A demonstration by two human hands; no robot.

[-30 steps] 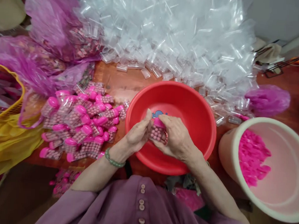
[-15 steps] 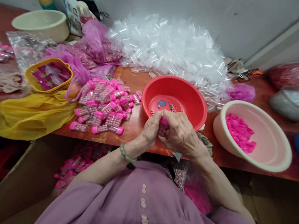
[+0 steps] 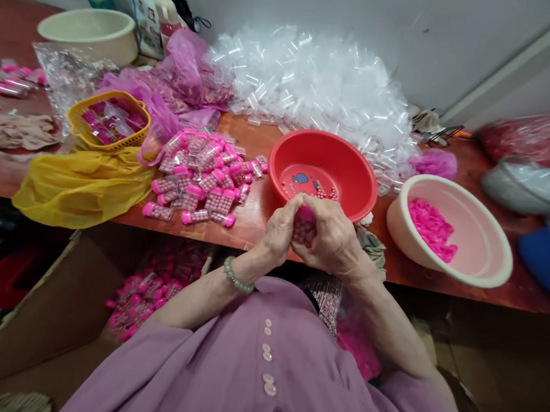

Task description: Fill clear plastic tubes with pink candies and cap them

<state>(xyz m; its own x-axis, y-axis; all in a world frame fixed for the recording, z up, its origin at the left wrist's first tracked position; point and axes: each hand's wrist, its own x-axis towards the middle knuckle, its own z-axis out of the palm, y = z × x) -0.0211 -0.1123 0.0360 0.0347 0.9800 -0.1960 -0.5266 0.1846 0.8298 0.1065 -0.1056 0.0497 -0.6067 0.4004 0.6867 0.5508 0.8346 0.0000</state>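
Note:
A small clear bottle of pink beads with a pink cap (image 3: 304,228) is upright between my two hands, at the near rim of the red basin (image 3: 368,202). My left hand (image 3: 280,230) grips its left side, and a green bead bracelet circles that wrist. Around the right side and top curls my right hand (image 3: 333,234), which hides part of the cap. A few loose beads lie in the basin. To the left sits a pile of filled, pink-capped bottles (image 3: 207,174). Pink caps (image 3: 429,228) lie in a pale pink bowl (image 3: 482,243) on the right.
Clear empty bottles (image 3: 310,84) are heaped behind the basin. A yellow bag (image 3: 80,185) and a yellow basket (image 3: 142,137) are at the left. Below the table edge, a cardboard box (image 3: 59,298) holds more filled bottles. A blue container (image 3: 544,257) stands far right.
The whole view has shifted slightly, bringing more of the blue container into sight. Both hands still hold the bottle in nearly the same grip.

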